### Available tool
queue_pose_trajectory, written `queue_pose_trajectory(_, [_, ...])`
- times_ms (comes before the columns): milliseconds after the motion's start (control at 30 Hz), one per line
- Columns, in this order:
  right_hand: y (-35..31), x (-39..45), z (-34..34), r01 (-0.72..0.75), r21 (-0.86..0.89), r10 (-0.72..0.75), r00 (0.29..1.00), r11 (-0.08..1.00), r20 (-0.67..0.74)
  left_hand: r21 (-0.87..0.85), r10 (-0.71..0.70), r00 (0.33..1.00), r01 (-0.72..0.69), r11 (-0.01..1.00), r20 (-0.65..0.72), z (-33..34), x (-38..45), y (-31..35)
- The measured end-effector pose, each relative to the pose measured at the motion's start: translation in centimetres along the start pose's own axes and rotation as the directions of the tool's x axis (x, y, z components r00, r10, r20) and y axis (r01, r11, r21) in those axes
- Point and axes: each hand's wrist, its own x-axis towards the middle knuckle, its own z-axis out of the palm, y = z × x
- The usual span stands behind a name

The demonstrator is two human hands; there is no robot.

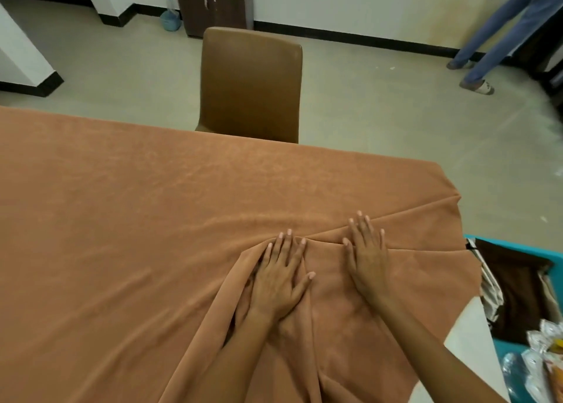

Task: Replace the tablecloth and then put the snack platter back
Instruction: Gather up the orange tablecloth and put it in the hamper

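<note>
An orange-brown tablecloth (137, 220) covers the table, smooth on the left and bunched in folds near the right corner. My left hand (278, 276) lies flat with spread fingers on the folds. My right hand (367, 255) presses flat on the cloth just to its right, fingers straight. Wrapped snacks (545, 363) show at the lower right edge, partly cut off by the frame.
A brown chair (251, 83) stands at the table's far side. A teal bin (518, 284) with dark brown and light cloth sits on the floor at the right. A person's legs (499, 31) stand at the far right. A dark cabinet (213, 5) is against the wall.
</note>
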Motion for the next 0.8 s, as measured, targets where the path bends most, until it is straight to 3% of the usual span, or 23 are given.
queue_pose_trajectory(100, [3.0, 2.9, -1.8, -0.123, -0.063, 0.118, 0.991, 0.990, -0.068, 0.049, 0.029, 0.999, -0.030, 0.998, 0.018, 0.6, 0.7, -0.3])
queue_pose_trajectory(333, [8.3, 7.5, -2.2, -0.250, -0.067, 0.255, 0.963, 0.966, 0.083, 0.040, 0.050, 0.998, -0.051, 0.998, 0.026, 0.5, 1.6, 0.2])
queue_pose_trajectory(433, [8.6, 7.8, -1.8, -0.231, -0.078, 0.238, 0.966, 0.970, 0.102, 0.032, 0.039, 0.998, -0.040, 0.999, 0.040, 0.3, 1.9, 0.4])
queue_pose_trajectory(633, [7.5, 6.3, -1.7, -0.182, 0.292, 0.214, 0.973, 0.939, -0.083, 0.057, 0.029, 0.998, -0.033, 0.998, 0.063, 0.0, 1.8, 0.8])
queue_pose_trajectory(800, [5.8, 5.1, -2.6, -0.159, 0.366, 0.224, 0.964, 0.917, -0.144, 0.038, 0.048, 0.999, -0.049, 0.998, 0.016, -0.8, 1.5, 1.0])
